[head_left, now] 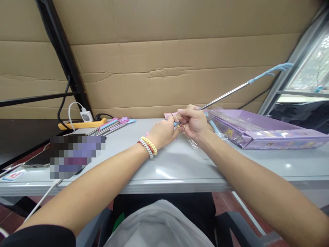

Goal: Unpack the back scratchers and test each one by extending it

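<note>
- Head view, with twelve o'clock at the top of the frame: both bare hands joined mid-frame on a telescopic back scratcher (227, 93), raised above a pale gray desk (164, 168).
- Angled from the hands toward two o'clock: the metal shaft, tipped with a light-blue clawed head (280, 67) against the window frame in the background.
- Closed around the back scratcher's lower part: the right hand (194, 123), fingers curled.
- Closed at the light-blue lower end, touching the right hand: the left hand (167, 131), fingertips partly hidden, with beaded bracelets (148, 146) worn at the wrist, toward seven o'clock.
- Beneath and beside the right hand: crumpled clear plastic (194, 143), with a light-blue handle (216, 128) lying toward three o'clock.
- At three o'clock on the desk: an open purple box (282, 139) decorated with cartoon figures.
- At nine o'clock, well apart from the hands: a bundle of back scratchers (113, 126) in pink, blue and purple, near a yellow power strip (79, 124) with a white charger (86, 116) plugged in.
- Between eight and nine o'clock: a dark flat device (38, 156), beside a pixelated patch too obscured to identify.
- Across twelve o'clock: creased brown cardboard (164, 61) behind the desk.
</note>
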A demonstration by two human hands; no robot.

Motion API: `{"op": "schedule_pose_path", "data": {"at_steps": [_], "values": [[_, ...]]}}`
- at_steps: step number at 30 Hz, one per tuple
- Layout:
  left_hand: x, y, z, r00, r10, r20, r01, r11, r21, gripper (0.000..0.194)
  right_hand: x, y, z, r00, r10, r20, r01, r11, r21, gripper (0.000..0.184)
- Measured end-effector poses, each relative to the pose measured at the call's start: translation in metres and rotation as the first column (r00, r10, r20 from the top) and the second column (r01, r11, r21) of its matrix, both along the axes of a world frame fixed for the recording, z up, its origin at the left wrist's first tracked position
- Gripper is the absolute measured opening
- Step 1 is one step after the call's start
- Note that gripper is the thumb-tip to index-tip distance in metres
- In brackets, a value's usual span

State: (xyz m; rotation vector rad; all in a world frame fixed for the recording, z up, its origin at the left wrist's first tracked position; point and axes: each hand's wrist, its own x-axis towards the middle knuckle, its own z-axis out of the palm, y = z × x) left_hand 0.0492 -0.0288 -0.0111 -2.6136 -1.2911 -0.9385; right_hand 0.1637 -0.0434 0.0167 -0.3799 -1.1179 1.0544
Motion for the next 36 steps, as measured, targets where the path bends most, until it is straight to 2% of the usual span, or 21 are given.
{"op": "schedule_pose_path", "data": {"at_steps": [10, 15, 17, 20, 23, 28, 31, 36], "values": [[-0.003, -0.001, 0.004, 1.0, -0.01, -0.001, 0.01, 0.999, 0.05, 0.049, -0.003, -0.006, 0.001, 0.999, 0.006, -0.038, -0.005, 1.0, 0.009, 0.056], [-0.004, -0.005, 0.007, 0.997, -0.074, 0.029, 0.073, 0.997, 0.017, 0.041, -0.001, -0.004, 0.002, 0.998, -0.001, -0.064, 0.002, 1.0, 0.02, 0.059], [-0.004, -0.006, 0.006, 0.994, -0.107, 0.037, 0.105, 0.993, 0.052, 0.039, 0.002, -0.001, 0.004, 0.996, 0.015, -0.087, -0.012, 0.999, 0.034, 0.059], [-0.001, -0.007, 0.003, 0.987, -0.158, 0.031, 0.15, 0.971, 0.188, 0.033, 0.007, 0.001, 0.006, 0.99, 0.043, -0.134, -0.038, 0.999, 0.037, 0.059], [0.003, -0.007, -0.001, 0.993, -0.116, -0.001, 0.113, 0.958, 0.264, 0.027, 0.009, 0.002, 0.006, 0.987, 0.026, -0.16, -0.023, 1.0, 0.02, 0.06], [0.005, -0.002, -0.003, 0.993, 0.006, -0.117, 0.023, 0.97, 0.243, 0.037, 0.004, 0.0, 0.004, 0.991, 0.032, -0.131, -0.032, 0.999, -0.002, 0.056], [0.003, 0.0, 0.0, 0.99, 0.064, -0.129, -0.036, 0.977, 0.209, 0.042, 0.001, -0.002, 0.004, 0.992, 0.021, -0.123, -0.025, 0.999, -0.025, 0.054], [0.001, 0.0, 0.005, 0.992, 0.076, -0.105, -0.058, 0.984, 0.168, 0.044, -0.003, -0.005, 0.004, 0.995, -0.038, -0.096, 0.037, 0.999, -0.007, 0.049]]}}
